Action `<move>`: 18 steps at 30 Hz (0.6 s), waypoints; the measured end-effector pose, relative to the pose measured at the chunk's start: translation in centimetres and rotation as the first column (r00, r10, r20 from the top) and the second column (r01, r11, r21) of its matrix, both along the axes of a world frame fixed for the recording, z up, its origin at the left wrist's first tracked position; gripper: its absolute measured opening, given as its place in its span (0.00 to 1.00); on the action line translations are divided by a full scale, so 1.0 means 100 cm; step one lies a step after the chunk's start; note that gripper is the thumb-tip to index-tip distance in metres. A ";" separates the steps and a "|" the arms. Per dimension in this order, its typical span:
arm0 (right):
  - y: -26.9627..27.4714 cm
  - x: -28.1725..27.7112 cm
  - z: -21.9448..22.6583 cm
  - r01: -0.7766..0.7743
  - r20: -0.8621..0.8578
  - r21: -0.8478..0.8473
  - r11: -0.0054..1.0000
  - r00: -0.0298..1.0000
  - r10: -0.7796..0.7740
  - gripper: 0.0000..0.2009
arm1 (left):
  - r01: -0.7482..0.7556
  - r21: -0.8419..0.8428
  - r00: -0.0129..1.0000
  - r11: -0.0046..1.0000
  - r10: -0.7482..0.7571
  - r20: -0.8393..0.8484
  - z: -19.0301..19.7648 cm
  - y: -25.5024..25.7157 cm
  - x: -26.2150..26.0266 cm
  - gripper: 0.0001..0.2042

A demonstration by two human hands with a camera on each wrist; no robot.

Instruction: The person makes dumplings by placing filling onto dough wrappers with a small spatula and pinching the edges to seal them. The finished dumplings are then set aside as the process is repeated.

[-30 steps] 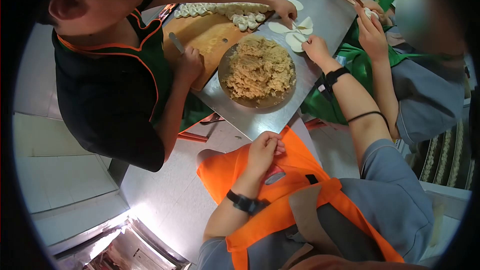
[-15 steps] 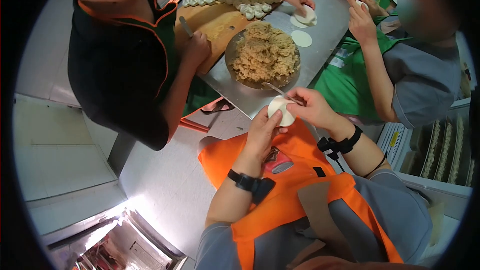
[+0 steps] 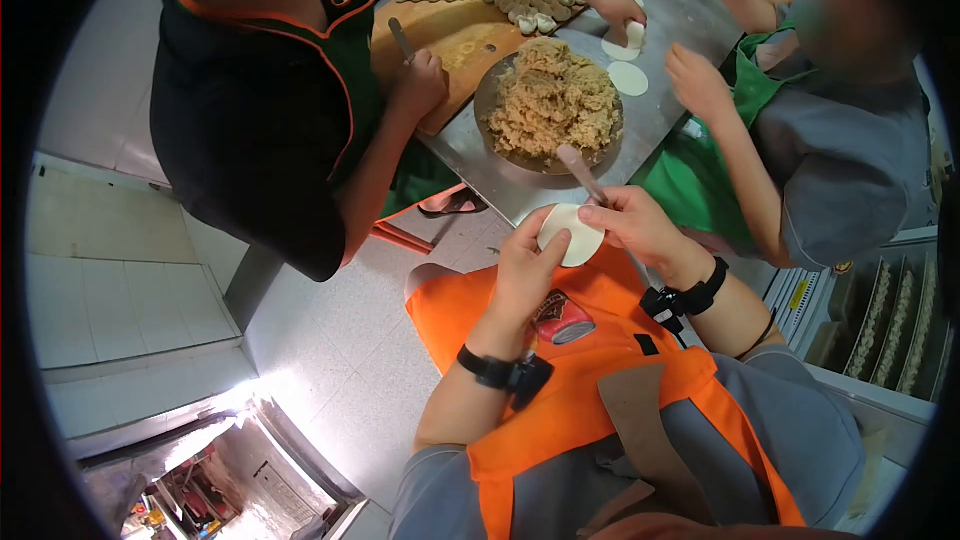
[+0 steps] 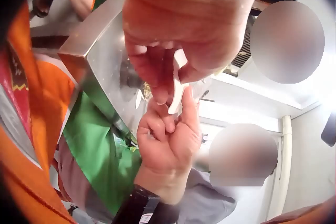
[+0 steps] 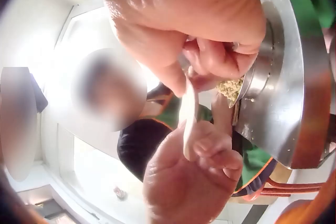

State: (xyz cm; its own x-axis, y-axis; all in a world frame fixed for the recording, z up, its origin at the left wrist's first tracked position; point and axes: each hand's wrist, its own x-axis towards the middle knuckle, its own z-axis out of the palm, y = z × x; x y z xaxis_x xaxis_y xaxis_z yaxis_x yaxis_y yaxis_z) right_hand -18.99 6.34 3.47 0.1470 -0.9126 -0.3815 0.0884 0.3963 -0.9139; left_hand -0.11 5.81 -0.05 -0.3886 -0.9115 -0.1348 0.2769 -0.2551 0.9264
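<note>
A round white dumpling wrapper (image 3: 569,238) is held in front of the orange apron, between both hands. My left hand (image 3: 523,265) grips its left side, with the thumb across its face. My right hand (image 3: 642,227) pinches its right edge and also holds a flat spatula (image 3: 581,172), whose blade points toward the bowl (image 3: 484,108) of minced filling (image 3: 548,95). In the left wrist view the wrapper (image 4: 177,85) shows nearly edge-on between the fingers. The right wrist view also shows the thin wrapper (image 5: 189,121), above the left palm (image 5: 181,182).
The bowl stands near the corner of the metal table (image 3: 510,195). Behind it are a wooden board (image 3: 455,30) with rows of dumplings (image 3: 535,12) and loose wrappers (image 3: 628,79). One person (image 3: 240,120) works at the left, another (image 3: 840,160) at the right.
My right hand has come back from the wrappers on the table to my left hand, bringing a wrapper and the spatula. The spatula blade has since swung upward. The right-hand person's near hand has lowered.
</note>
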 end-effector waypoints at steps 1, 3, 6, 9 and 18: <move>0.000 0.000 -0.005 0.028 0.017 -0.034 0.999 0.999 -0.027 0.05 | 0.019 0.004 1.000 1.000 -0.019 0.011 0.000 0.000 0.000 0.15; 0.000 -0.001 -0.016 0.088 0.053 -0.105 0.991 0.995 -0.083 0.05 | 0.046 0.008 0.998 0.999 -0.047 0.035 0.001 0.000 -0.001 0.16; 0.002 0.000 -0.016 0.127 0.016 -0.157 0.980 0.992 -0.126 0.06 | 0.102 0.056 0.994 0.993 -0.103 0.031 -0.004 -0.002 0.000 0.19; 0.003 -0.001 -0.025 0.132 -0.147 -0.297 0.946 0.972 -0.182 0.07 | 0.042 0.018 0.998 0.999 -0.042 -0.040 -0.022 -0.001 -0.011 0.22; -0.010 -0.022 0.018 -0.387 -0.850 -0.520 0.762 0.320 -0.418 0.13 | 0.087 0.524 0.894 0.847 0.166 -0.416 -0.030 -0.009 -0.030 0.15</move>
State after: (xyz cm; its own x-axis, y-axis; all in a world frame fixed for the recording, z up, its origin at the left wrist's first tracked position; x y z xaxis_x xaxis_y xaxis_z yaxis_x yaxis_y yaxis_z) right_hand -21.17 5.30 5.26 0.0701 -0.9455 0.3178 -0.9152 -0.1877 -0.3566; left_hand -3.07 4.91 -3.09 -0.4857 -0.7685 -0.4165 0.6323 -0.6379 0.4397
